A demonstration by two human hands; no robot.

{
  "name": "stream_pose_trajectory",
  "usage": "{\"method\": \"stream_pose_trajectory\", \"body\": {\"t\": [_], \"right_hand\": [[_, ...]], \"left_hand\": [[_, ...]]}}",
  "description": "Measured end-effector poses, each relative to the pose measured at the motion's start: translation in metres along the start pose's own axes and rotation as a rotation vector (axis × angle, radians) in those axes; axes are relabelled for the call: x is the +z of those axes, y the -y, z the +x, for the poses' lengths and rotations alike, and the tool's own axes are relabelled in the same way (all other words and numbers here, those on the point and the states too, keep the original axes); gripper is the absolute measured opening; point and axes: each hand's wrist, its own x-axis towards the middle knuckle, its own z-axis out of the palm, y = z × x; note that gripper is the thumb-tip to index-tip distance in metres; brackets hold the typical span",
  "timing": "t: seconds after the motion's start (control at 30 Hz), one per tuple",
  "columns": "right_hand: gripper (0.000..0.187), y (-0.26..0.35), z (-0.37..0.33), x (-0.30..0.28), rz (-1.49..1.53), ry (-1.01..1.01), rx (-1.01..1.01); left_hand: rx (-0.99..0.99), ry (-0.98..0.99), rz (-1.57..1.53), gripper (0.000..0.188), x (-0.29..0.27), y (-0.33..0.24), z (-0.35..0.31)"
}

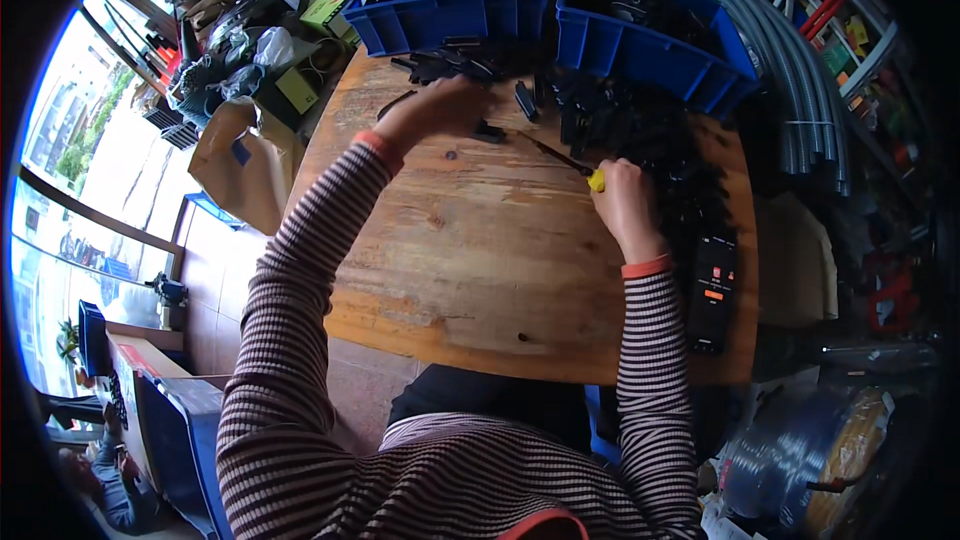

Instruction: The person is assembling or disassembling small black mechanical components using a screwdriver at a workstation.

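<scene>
My right hand (625, 202) is closed round the yellow handle of a screwdriver (597, 181). Its dark shaft points left and away from me, just above the wooden table (470, 280). Farther off and to the left, my left hand (445, 108) reaches over the tabletop beside some small black parts (455, 62). Motion smears its fingers, so what they hold, if anything, is hidden. A short black piece (525, 100) lies between the hands, at the edge of a larger heap of black parts (610, 125).
Two blue bins with black parts stand at the table's far side, one at left (450, 20) and one at right (650, 60). A lit phone (712, 290) lies near the right edge. Grey hoses (800, 90) hang beyond. Another person (105, 480) sits at lower left.
</scene>
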Motion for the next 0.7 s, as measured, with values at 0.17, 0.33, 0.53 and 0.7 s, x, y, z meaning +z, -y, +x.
{"method": "stream_pose_trajectory", "body": {"t": [0.17, 0.33, 0.53, 0.7], "right_hand": [[0.01, 0.032, -0.018, -0.012, 0.09, -0.154, 0.013], [0.012, 0.062, -0.032, -0.019, 0.414, -0.312, 0.128], [0.015, 0.089, -0.044, 0.008, 0.585, -0.309, 0.096], [0.016, 0.082, -0.043, 0.014, 0.502, -0.209, 0.051]], "left_hand": [[0.01, -0.434, 0.12, 0.034, 0.025, -0.006, -0.082], [0.004, -0.383, -0.345, 0.026, 0.019, -0.063, -0.107], [0.593, -0.259, -0.187, 0.026, 0.048, -0.139, -0.102], [0.579, -0.235, -0.189, 0.031, 0.047, -0.145, -0.104]]}}
